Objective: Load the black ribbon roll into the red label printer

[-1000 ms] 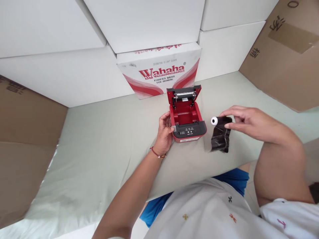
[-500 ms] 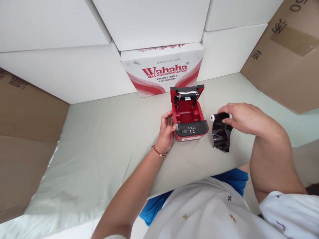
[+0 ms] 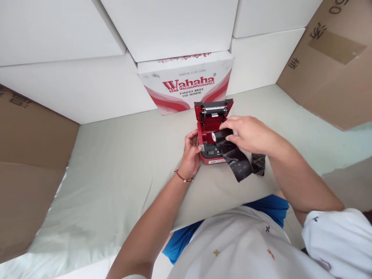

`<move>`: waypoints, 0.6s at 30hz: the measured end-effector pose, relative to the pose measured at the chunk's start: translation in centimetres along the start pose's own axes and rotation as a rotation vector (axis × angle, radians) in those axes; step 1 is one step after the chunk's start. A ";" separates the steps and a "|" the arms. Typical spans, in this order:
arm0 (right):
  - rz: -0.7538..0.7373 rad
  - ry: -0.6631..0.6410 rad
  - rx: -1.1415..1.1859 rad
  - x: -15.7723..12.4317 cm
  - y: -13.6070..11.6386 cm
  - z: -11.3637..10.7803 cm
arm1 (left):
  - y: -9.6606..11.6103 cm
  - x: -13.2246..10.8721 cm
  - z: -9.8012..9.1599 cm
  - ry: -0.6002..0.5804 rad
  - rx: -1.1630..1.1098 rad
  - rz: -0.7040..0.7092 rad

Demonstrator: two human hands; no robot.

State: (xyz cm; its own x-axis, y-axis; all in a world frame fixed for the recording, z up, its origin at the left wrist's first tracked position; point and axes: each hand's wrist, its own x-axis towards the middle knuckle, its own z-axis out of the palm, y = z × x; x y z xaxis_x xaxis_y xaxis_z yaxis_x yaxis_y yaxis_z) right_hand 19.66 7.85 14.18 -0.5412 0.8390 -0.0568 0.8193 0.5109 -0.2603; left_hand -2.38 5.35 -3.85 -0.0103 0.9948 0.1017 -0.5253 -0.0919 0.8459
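A small red printer [image 3: 207,128] with a dark front panel sits on the pale cloth-covered table [image 3: 122,170], its lid tilted open toward the back. My left hand [image 3: 191,152] grips the printer's left side, fingers curled against it. My right hand [image 3: 247,133] holds a roll of black ribbon [image 3: 221,135] with a white core over the open red bay. A loose length of the ribbon [image 3: 241,164] trails down over the front panel onto the table to the right.
A white Wahaha water carton [image 3: 186,83] stands just behind the printer, among stacked white boxes [image 3: 174,27]. Brown cardboard boxes flank the table at the left [image 3: 26,155] and the back right [image 3: 331,58].
My right hand has carried the black roll leftward from beside the printer to over its open bay, dragging the loose tail across the front panel. The left hand has stayed on the printer.
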 end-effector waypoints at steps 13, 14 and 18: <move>0.243 -0.046 -0.143 5.9 -1.4 4.2 | -0.6 -0.1 0.1 0.028 0.034 0.031; 0.246 -0.044 -0.146 6.0 -1.5 4.2 | -0.5 -0.3 0.3 0.044 0.063 0.047; 0.218 -0.035 -0.135 6.2 -1.4 4.4 | 0.6 -2.2 0.9 0.163 0.432 0.315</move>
State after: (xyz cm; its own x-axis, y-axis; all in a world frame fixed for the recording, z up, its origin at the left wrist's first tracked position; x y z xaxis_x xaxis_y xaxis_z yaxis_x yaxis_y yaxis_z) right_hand 14.31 11.51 9.99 -0.3538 0.9260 -0.1318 0.9337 0.3414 -0.1078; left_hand -1.90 3.03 -3.09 -0.2596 0.9072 0.3310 -0.0791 -0.3615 0.9290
